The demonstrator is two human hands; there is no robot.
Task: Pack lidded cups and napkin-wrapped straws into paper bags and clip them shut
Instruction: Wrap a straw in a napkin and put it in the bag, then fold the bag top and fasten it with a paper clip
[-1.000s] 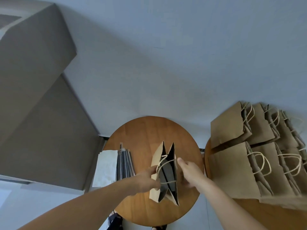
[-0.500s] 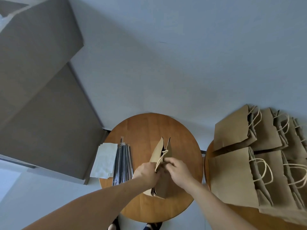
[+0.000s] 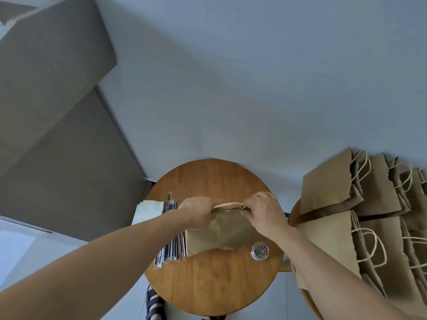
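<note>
We have the brown paper bag (image 3: 219, 234) on the round wooden table (image 3: 208, 285), and both hands are clamped on its top. The left hand (image 3: 198, 212) pinches the left end of the flattened mouth (image 3: 228, 206) and the right hand (image 3: 263, 212) pinches the right end, fingers curled over the paper. We judge the step to be closing the mouth before clipping. To do it well, we should bring the two lips level, press one straight crease across the whole width, and avoid dragging the bag sideways in case a cup is inside. One hand should then hold the crease alone while the other goes for the small round tub of coloured paper clips (image 3: 260, 251), which sits near the bag's lower right corner. The clip probably belongs mid-crease, where the paper would spring open first. We cannot see inside the bag, so we cannot tell whether a cup or straw is packed. The bag's handles and our fingertips are hidden behind the paper. No cups are in view. The wrapped straws (image 3: 172, 239) and napkins (image 3: 147, 210) are partly covered by the left forearm. The stack of paper bags (image 3: 335, 192) on the right runs off the picture's edge.
</note>
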